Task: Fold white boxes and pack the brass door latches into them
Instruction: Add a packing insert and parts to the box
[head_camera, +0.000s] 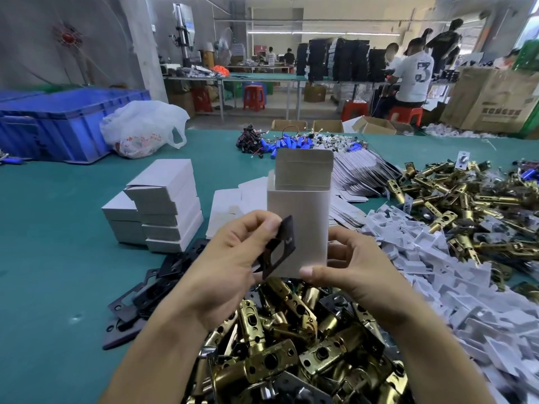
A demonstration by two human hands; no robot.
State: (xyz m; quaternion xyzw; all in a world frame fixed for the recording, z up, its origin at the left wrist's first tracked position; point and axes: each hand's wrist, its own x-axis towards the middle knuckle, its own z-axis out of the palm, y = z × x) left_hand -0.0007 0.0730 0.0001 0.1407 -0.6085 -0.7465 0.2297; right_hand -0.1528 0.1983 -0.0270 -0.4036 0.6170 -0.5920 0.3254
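I hold a white box point(300, 211) upright above the table, its top flap standing open. My right hand point(347, 263) grips the box's lower right side, thumb on the front bottom edge. My left hand point(233, 258) pinches a dark metal plate point(281, 246) against the box's left side. A pile of brass door latches point(280, 339) lies right below my hands. More latches point(458, 196) are heaped at the right.
Stacked closed white boxes point(163, 205) stand at the left, with dark plates point(140, 298) in front of them. Flat box blanks point(358, 170) and white card inserts point(437, 272) lie to the right. A blue crate point(58, 123) and plastic bag point(143, 126) sit far left.
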